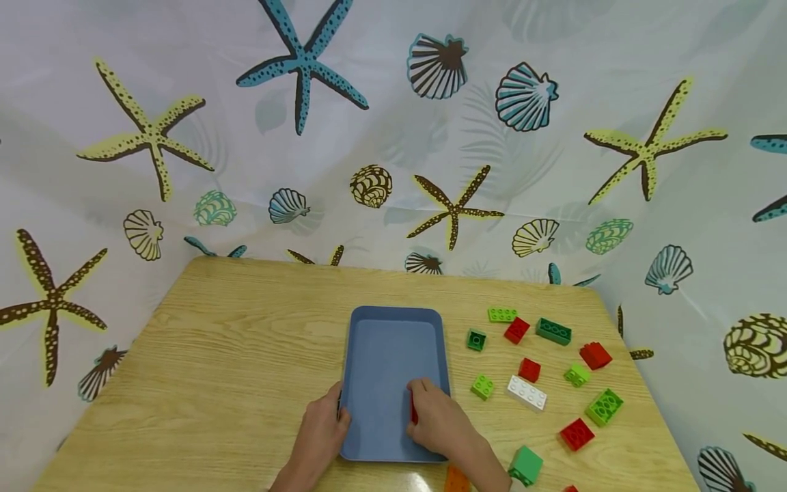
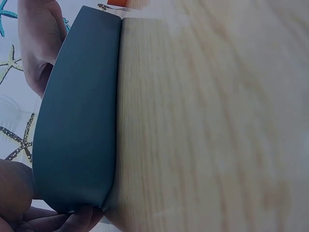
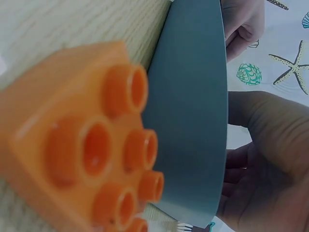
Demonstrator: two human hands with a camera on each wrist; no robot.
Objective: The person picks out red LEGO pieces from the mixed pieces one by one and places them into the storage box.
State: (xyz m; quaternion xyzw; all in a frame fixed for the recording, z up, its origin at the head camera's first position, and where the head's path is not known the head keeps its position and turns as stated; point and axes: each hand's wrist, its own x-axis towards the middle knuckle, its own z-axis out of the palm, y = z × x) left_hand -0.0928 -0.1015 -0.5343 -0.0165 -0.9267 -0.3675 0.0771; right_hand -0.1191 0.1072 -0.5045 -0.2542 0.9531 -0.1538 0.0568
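Note:
A shallow blue-grey tray [image 1: 387,362] lies on the wooden table. My left hand [image 1: 320,425] grips its left rim near the front corner, thumb over the edge; the left wrist view shows the fingers [image 2: 79,220] against the tray's outer wall [image 2: 77,116]. Inside the tray, towards the right front, my right hand [image 1: 441,418] pinches a red toy brick [image 1: 414,410], mostly hidden behind the fingers. From the right wrist, the right hand [image 3: 277,150] appears beyond the tray wall [image 3: 188,116], and the brick is out of sight.
An orange brick [image 1: 457,478] lies under my right forearm, just in front of the tray. Several red, green and lime bricks and a white brick [image 1: 527,393] are scattered on the right of the table [image 1: 246,328]. A patterned curtain [image 1: 381,137] hangs behind.

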